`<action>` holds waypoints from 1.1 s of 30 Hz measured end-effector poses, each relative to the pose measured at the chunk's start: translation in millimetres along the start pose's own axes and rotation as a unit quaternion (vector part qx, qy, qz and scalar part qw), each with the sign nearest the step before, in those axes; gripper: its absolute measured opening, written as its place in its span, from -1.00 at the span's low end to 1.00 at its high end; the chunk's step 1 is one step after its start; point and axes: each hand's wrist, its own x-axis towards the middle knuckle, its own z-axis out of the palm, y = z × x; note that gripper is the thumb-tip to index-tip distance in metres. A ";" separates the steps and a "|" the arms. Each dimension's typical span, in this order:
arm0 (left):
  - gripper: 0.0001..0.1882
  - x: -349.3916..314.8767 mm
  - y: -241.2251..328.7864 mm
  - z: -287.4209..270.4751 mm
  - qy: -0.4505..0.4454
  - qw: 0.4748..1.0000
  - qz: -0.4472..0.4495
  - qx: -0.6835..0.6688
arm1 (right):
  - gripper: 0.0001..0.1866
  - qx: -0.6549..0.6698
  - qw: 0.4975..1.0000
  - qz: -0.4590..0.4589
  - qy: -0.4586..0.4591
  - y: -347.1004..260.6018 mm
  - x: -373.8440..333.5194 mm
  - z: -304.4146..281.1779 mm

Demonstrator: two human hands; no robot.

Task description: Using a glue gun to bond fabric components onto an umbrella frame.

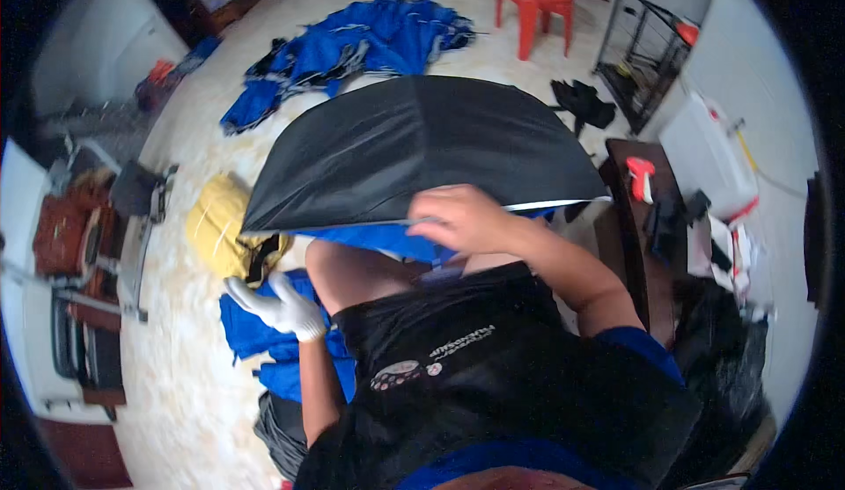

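Across my lap spreads a black umbrella-like canopy [422, 138], dome-shaped, with a seam down its middle and a blue underside. Its near edge is straight, and a pale strip shows along the right part. My bare right hand [462, 217] is closed on this edge near the middle, fingers curled over it. Off to the left, my left hand [280, 307] wears a white glove. Its fingers are spread and nothing is in it. Below that hand, blue fabric [255, 327] lies on the floor. Whatever frame the canopy has underneath is hidden.
A yellow bundle [218, 222] lies left of the canopy. Beyond it is a heap of blue fabric [352, 41]. On the right, a dark bench [629, 160] holds a red and white tool [641, 179]. A red chair [541, 2] and a black rack [642, 59] stand farther back.
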 end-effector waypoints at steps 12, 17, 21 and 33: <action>-0.63 2.0 119.0 10.0 -0.583 0.518 0.601 -0.173 | -0.87 0.061 0.915 -0.109 -0.384 -28.2 87.5 -18.5; -0.68 -18.3 93.0 54.5 -0.831 0.530 0.090 -0.143 | -0.84 0.067 0.744 -0.064 -0.662 -8.0 113.8 4.0; -0.74 -29.0 79.8 53.3 -0.835 0.530 0.102 -0.111 | -0.83 0.052 0.708 -0.056 -0.702 -3.7 112.2 19.3; -0.72 -82.3 -9.9 54.1 -0.477 0.778 -0.146 -0.382 | -0.86 -0.031 0.943 -0.243 -0.225 -30.5 63.7 -19.8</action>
